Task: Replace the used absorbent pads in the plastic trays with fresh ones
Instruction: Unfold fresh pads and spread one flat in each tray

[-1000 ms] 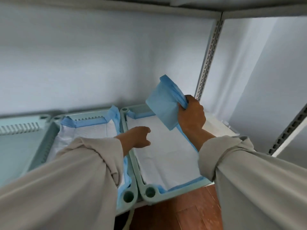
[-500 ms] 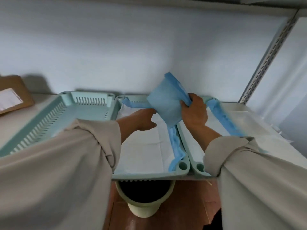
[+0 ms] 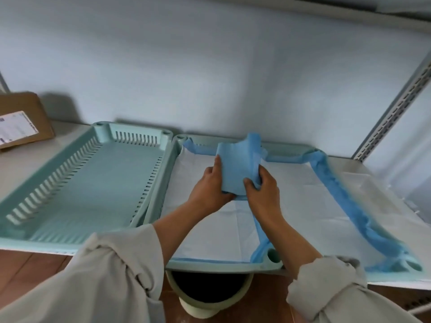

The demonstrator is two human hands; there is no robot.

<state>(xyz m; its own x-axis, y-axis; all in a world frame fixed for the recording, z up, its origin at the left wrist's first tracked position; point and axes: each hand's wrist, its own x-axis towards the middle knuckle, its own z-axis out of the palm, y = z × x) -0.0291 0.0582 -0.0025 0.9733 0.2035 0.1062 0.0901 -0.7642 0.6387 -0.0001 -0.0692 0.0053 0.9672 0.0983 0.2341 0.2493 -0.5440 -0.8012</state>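
A pale grey metal shelf [image 3: 28, 159] is carrying three pale green rectangular plastic trays side by side against a light blue wall [image 3: 210, 66]. The left slotted tray [image 3: 70, 206] is lying bare, with no pad inside it. The middle tray [image 3: 210, 266] is holding a white absorbent pad with blue edging [image 3: 217, 234] spread flat across its floor, and the right tray [image 3: 417, 268] is holding another white blue-edged pad [image 3: 326, 217], its blue border bunching up along the right side.

Below the shelf edge, a pale green round bin with a dark inside [image 3: 207, 292] is standing on a reddish-brown wooden floor [image 3: 23, 271]. At the far left of the shelf, a brown cardboard box bearing a white label [image 3: 23, 122] is lying near the wall.

Both arms, in rolled-up beige sleeves [image 3: 112, 276], are reaching in over the middle tray. Between them, a folded blue absorbent pad [image 3: 235, 166] is hanging above the rear half of that tray. The left hand [image 3: 210, 185] is gripping the pad's left edge, thumb pressing on the front and fingers curling underneath. The right hand [image 3: 263, 190] is pinching the pad's lower right part, thumb and fingers closing on the blue material.
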